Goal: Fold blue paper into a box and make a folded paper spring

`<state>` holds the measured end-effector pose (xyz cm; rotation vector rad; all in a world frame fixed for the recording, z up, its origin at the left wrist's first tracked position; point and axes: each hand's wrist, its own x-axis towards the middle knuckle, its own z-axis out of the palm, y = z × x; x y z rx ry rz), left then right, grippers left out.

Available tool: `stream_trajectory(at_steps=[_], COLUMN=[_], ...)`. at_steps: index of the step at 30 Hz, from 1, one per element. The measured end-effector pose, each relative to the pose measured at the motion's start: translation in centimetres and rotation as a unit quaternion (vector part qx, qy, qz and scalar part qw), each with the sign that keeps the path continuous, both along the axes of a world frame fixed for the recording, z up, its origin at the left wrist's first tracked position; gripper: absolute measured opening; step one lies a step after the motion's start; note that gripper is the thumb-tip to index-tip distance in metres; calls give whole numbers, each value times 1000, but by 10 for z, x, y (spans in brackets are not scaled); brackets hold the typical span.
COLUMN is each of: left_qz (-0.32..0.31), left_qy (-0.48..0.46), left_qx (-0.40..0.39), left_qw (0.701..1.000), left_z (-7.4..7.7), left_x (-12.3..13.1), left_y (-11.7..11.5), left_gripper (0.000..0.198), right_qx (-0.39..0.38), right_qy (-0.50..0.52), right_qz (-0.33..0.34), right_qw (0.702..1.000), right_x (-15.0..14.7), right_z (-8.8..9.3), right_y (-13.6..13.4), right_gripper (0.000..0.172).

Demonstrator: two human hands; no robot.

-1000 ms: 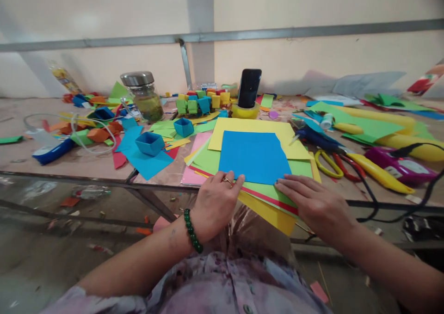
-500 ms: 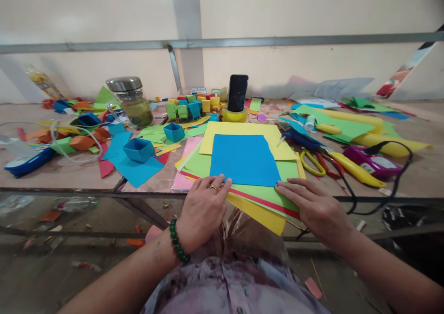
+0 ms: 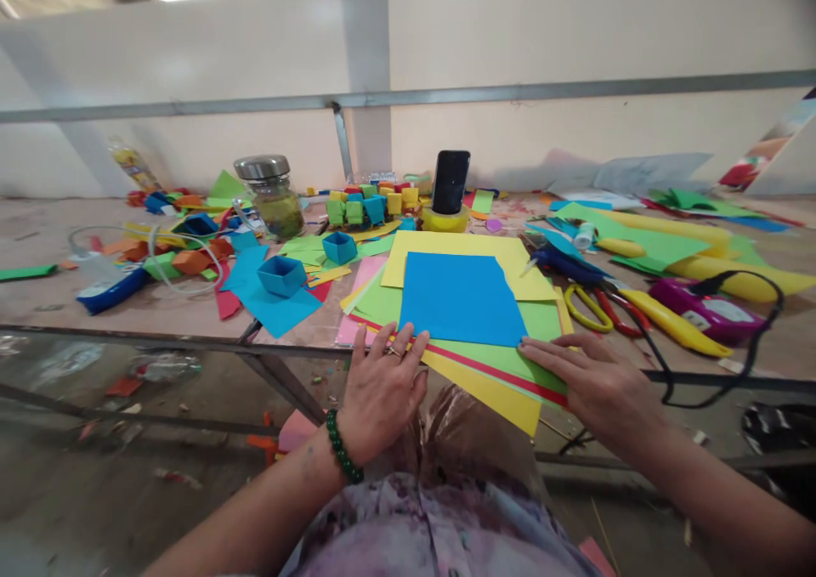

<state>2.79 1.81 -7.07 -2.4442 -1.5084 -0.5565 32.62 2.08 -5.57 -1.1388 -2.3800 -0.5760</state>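
Observation:
A blue paper sheet lies on top of a loose stack, with a yellow sheet behind it and a green sheet under it. Red and yellow edges stick out toward me over the table's front edge. At the blue sheet's near left corner, my left hand rests with its fingers spread flat on the paper. The fingertips of my right hand touch the near right corner, its fingers stretched out. Neither hand grips anything. Two blue folded paper boxes stand left of the stack.
Scissors, a blue glue gun, a yellow-handled cutter and a purple device with a black cord lie at right. Behind stand a phone on yellow tape, small paper boxes and a glass jar.
My view has turned left and tilted up slightly, so everything appears farther right and a little lower. My left hand's fingers are more spread. The stack looks unchanged.

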Motion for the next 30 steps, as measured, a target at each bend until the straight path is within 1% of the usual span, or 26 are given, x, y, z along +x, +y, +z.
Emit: stream_trajectory(at_steps=[4, 9, 16, 19, 22, 24, 27, 30], left_qz=[-3, -5, 10, 7, 2, -7, -41, -53], left_qy=[-5, -10, -18, -21, -23, -24, -19, -17], left_qx=[2, 5, 1, -4, -2, 10, 25, 27], left_qw=[1000, 1000, 1000, 1000, 1000, 1000, 999, 998], left_z=[2, 3, 2, 4, 10, 15, 19, 17], left_x=[-4, -6, -11, -17, -16, -14, -13, -18], left_y=[0, -1, -5, -4, 2, 9, 16, 16], left_gripper=[41, 42, 42, 41, 36, 33, 31, 28], right_qx=[-15, -13, -20, -18, -27, -28, -19, -15], right_qy=[4, -10, -32, -39, -49, -70, -118, -133], right_qz=[-1, 1, 2, 3, 7, -8, -39, -43], right_qw=[1000, 1000, 999, 999, 998, 997, 992, 990], right_x=[1, 2, 3, -1, -9, -15, -22, -21], right_z=[-1, 0, 3, 9, 19, 25, 30, 29], right_y=[0, 1, 1, 1, 3, 5, 5, 3], right_gripper=[54, 52, 52, 45, 34, 28, 24, 23])
